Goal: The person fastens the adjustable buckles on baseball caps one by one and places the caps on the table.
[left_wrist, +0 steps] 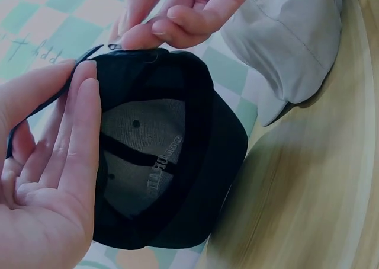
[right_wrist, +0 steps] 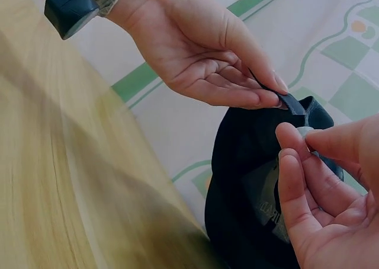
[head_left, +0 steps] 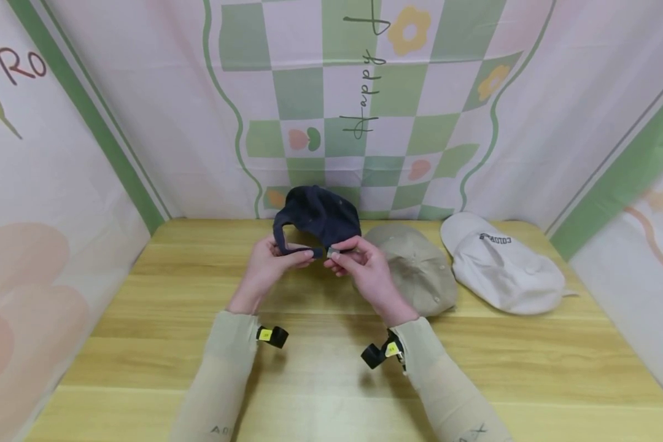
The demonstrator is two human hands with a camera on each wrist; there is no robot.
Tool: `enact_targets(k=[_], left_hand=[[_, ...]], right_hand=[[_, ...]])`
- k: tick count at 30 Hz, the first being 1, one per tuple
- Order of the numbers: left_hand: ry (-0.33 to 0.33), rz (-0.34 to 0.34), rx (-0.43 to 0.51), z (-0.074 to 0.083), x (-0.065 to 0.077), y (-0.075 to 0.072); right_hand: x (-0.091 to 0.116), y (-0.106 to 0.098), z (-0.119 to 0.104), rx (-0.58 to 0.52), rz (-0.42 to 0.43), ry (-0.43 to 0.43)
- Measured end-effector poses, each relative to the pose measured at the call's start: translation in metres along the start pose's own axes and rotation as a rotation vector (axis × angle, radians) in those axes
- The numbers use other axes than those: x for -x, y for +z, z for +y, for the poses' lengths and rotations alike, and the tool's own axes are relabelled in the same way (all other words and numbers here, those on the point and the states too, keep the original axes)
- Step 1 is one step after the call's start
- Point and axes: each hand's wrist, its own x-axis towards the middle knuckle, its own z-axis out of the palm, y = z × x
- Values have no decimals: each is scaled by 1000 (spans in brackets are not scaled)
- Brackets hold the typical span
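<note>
A dark navy baseball cap [head_left: 326, 215] is held up above the table, its back opening towards me. My left hand [head_left: 267, 264] pinches the cap's dark strap [right_wrist: 290, 102] between thumb and fingers, the tip pointing right. Opposite it, my right hand [head_left: 367, 264] pinches a small metal buckle [right_wrist: 305, 131] at the other side of the back opening. A narrow gap separates strap tip and buckle in the head view. The left wrist view looks into the cap's inside, where raised lettering [left_wrist: 163, 168] shows.
On the wooden table [head_left: 320, 380], a khaki cap [head_left: 420, 270] lies just beyond my right hand. A white cap [head_left: 508, 270] with dark lettering lies further right. Printed cloth [head_left: 298, 92] hangs behind the table and along both sides.
</note>
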Motion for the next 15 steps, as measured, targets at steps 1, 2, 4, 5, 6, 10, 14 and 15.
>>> enact_targets(k=[1, 2, 4, 5, 6, 10, 14, 15], left_hand=[[4, 5, -11, 0, 0, 0], [8, 10, -20, 0, 0, 1], [16, 19, -35, 1, 1, 2], [19, 21, -38, 2, 1, 3], [21, 26, -40, 2, 1, 3], [21, 33, -49, 3, 0, 6], [22, 39, -44, 3, 0, 8], [21, 39, -44, 3, 0, 8]], right_hand=[[0, 1, 0, 1, -1, 1], [0, 1, 1, 5, -2, 4], [0, 2, 1, 12, -6, 5], [0, 3, 1, 14, -7, 4], [0, 3, 1, 18, -9, 4], [1, 5, -1, 28, -13, 8], [1, 5, -1, 28, -7, 14], [1, 5, -1, 28, -6, 15]])
